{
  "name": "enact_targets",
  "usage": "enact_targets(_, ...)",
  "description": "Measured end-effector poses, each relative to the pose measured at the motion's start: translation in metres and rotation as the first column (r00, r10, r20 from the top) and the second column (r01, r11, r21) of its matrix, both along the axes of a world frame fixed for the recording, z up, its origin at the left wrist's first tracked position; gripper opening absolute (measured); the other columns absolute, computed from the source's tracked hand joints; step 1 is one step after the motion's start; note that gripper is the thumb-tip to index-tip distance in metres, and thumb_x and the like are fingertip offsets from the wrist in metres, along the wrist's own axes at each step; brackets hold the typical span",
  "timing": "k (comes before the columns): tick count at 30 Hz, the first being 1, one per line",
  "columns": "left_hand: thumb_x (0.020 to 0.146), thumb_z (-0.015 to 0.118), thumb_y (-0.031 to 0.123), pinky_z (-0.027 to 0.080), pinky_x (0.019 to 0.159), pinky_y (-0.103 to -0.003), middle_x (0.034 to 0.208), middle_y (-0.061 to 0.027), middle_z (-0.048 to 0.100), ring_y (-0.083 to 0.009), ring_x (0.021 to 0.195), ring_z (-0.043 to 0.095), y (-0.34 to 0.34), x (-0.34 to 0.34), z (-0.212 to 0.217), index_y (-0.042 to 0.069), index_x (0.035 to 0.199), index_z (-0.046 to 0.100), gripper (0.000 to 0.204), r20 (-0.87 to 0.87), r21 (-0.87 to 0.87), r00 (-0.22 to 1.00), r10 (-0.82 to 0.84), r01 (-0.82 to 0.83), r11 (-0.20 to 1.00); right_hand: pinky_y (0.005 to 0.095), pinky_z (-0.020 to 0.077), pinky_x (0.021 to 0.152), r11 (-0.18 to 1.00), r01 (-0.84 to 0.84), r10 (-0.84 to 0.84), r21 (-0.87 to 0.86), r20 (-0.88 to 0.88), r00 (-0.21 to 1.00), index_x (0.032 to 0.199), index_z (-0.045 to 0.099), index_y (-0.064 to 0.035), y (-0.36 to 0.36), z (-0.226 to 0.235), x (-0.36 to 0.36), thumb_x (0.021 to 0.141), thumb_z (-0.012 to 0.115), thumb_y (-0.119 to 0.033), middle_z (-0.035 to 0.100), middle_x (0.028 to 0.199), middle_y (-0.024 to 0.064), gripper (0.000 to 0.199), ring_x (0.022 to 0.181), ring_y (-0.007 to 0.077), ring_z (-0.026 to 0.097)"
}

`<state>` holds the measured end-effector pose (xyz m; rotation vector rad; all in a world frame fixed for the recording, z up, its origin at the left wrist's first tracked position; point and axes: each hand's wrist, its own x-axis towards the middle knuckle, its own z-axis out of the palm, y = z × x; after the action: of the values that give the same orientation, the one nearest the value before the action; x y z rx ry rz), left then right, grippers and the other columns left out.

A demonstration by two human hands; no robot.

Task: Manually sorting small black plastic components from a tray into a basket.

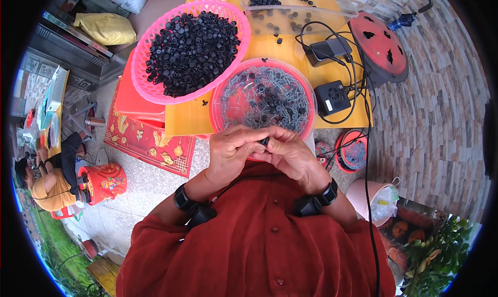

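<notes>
My left hand (233, 150) and my right hand (290, 154) meet at the near rim of a red round tub (213, 103). Between their fingertips they pinch a small black plastic cap (264, 141), mostly hidden by the fingers. Both hands are closed on it. Inside the tub lie many grey screws (244, 87) with a heap of small black caps (272, 102) among them. Behind it to the left, a pink basket (139, 63) full of black caps (192, 50) leans over the tub's edge.
On the yellow table (187, 118) stand a clear tray (295, 19) with caps and two black boxes (332, 97) with cables. A black cable (367, 193) hangs down at my right. Red stools (137, 97) stand left. A person (54, 185) sits far left.
</notes>
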<state>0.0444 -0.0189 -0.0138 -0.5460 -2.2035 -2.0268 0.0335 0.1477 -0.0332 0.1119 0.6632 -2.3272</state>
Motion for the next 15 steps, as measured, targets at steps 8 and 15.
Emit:
enact_targets(8, 0.078, 0.057, -0.011, 0.051, 0.064, -0.021, 0.091, -0.0109, 0.061, -0.0141, 0.076, 0.061, 0.008, 0.001, 0.001, -0.001, 0.101, 0.062, 0.025, 0.077, 0.105, 0.996, -0.045, 0.037, 0.994, 0.0359, 0.0513, 0.082, 0.999, 0.023, -0.023, -0.038, -0.006, 1.0, 0.1, 0.059, -0.0095, 0.004, -0.002, 0.004, 0.081, 0.064, -0.013, 0.061, 0.092, 0.001, 0.02, 0.089, 0.015, 0.06)
enact_targets(15, 0.075, 0.06, -0.011, 0.051, 0.067, -0.024, 0.092, -0.011, 0.062, -0.0169, 0.081, 0.062, 0.015, -0.002, 0.003, 0.0, 0.096, 0.062, 0.024, -0.044, 0.017, 0.999, -0.008, 0.009, 1.0, 0.0358, 0.0481, 0.083, 0.997, 0.022, -0.017, -0.08, 0.056, 0.998, 0.105, 0.059, -0.0112, 0.009, 0.011, 0.009, 0.081, 0.064, -0.018, 0.059, 0.1, -0.0001, 0.025, 0.096, 0.0154, 0.057)
